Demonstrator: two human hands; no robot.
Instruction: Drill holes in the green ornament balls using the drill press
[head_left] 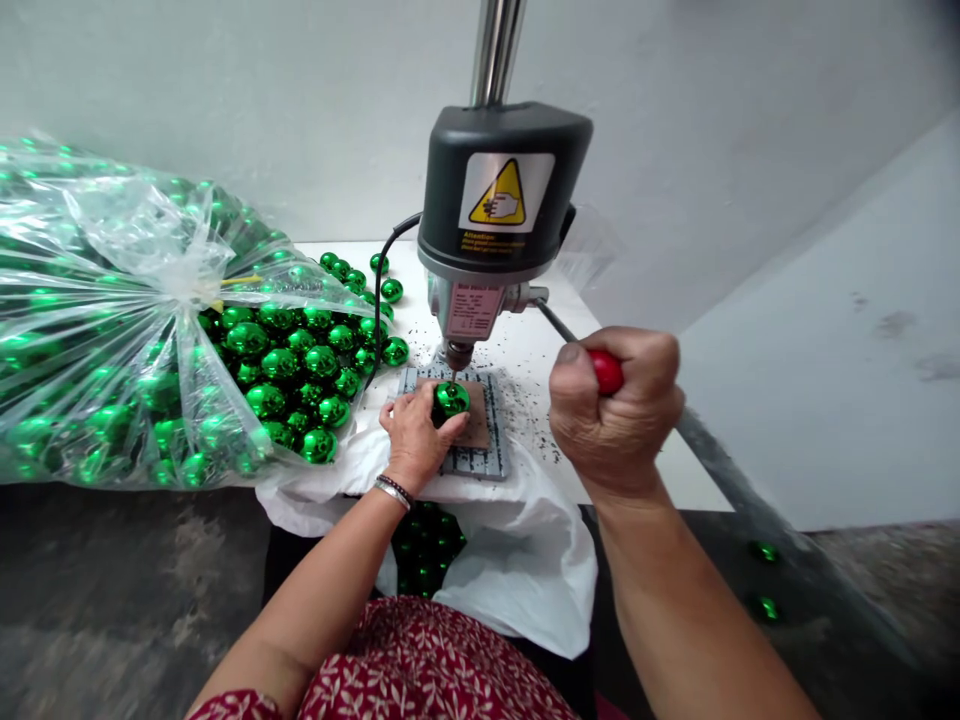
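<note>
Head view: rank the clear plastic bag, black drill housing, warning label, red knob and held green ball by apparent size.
Largest to smallest:
Clear plastic bag
Black drill housing
Warning label
Unranked: red knob, green ball in left hand; too alike.

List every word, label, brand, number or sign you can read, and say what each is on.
"Attention:" in yellow, on the black drill head, below the white sticker.
Yellow warning triangle with a hand pictured in it, no words, on that sticker.
Small yellow lines under "Attention:": too blurred to read.
Pink label on the drill's grey lower body: heading and rows too small to read surely.
No brand or number is legible.
</note>
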